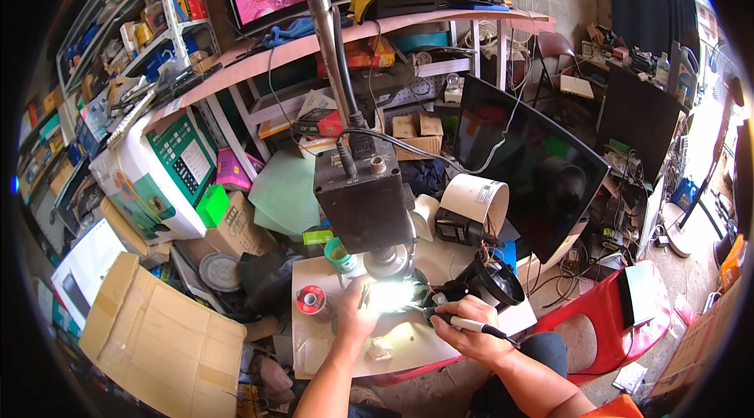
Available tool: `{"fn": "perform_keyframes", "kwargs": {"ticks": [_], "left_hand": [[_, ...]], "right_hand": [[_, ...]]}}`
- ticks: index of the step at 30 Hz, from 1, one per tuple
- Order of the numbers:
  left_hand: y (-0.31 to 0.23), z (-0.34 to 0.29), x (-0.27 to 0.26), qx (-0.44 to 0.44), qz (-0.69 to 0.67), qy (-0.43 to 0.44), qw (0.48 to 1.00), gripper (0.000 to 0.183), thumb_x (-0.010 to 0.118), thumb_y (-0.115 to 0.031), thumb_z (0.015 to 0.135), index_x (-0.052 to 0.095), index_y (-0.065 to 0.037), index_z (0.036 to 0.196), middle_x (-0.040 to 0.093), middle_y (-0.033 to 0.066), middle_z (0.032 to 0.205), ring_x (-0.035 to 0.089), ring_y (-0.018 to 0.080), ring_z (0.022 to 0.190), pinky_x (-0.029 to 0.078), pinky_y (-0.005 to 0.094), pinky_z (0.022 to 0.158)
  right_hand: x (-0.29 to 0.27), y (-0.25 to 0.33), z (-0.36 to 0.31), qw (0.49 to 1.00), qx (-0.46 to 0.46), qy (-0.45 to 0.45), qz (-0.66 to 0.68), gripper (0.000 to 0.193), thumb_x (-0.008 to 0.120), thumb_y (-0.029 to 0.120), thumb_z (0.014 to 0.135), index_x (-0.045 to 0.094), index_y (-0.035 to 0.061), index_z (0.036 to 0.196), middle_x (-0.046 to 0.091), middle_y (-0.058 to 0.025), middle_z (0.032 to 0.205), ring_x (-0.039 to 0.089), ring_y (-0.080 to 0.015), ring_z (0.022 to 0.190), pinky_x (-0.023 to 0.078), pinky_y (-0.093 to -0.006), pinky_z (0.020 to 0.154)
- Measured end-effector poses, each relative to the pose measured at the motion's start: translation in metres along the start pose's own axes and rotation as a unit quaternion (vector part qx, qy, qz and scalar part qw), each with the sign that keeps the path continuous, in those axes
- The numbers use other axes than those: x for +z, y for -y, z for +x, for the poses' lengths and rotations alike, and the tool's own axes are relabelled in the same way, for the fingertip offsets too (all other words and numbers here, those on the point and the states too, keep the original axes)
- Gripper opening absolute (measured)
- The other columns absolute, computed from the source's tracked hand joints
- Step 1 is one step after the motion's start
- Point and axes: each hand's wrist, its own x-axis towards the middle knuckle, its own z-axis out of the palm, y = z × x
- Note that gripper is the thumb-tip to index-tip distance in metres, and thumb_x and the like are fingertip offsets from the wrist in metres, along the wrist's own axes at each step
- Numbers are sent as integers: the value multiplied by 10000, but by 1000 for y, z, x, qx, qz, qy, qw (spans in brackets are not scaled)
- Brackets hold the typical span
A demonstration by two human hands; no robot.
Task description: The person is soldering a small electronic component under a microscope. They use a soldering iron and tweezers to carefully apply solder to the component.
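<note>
Two bare hands, the left hand (356, 313) and the right hand (471, 319), work close to a bright patch of light (390, 297) beneath a black box-shaped camera head (361, 206), over a pale tabletop (322, 351). The right hand's grip is closed around a pen-shaped tool (470, 326), white with black ends, slanting with its tip toward the light. The left hand's grip is curled at the light's left edge; glare hides how far open it is and whether it has hold of anything.

The tool looks light, stiff and fairly smooth; the handle, well back from the slim tip, seems the safe place to hold it, since the tip may be delicate or hot. A red-rimmed spool (311, 300) stands left of the left hand, a green cup (340, 255) just behind, and a small whitish lump (380, 349) lies in front.
</note>
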Motion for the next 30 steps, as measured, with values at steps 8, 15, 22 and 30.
{"fn": "perform_keyframes", "kwargs": {"ticks": [8,15,22,30], "left_hand": [[-3,0,-1,1,9,4,1000,215,665,-17,910,652,-55,1121,686,169,890,701,300,779,538,372,689],[-3,1,-1,-21,8,11,1000,199,667,-31,915,653,-58,1112,692,182,904,708,336,801,544,391,696],[-3,0,-1,-12,7,7,1000,196,655,-26,922,656,-61,1115,699,168,896,716,312,790,546,384,690],[-1,1,-1,-7,5,4,1000,189,654,-25,924,656,-53,1111,699,168,893,718,304,787,547,380,690]], "right_hand": [[-3,8,3,999,36,-6,19,156,831,86,781,750,38,906,710,-78,821,651,-262,671,538,-365,605],[-3,4,3,1000,10,2,3,150,827,87,786,749,42,906,713,-73,842,650,-264,675,537,-368,609],[-3,2,0,1000,11,11,11,193,837,97,792,721,48,939,722,-83,856,657,-272,699,541,-379,622],[-4,2,1,1000,0,20,-4,181,833,97,795,723,53,933,721,-78,869,654,-270,700,538,-376,619]]}}
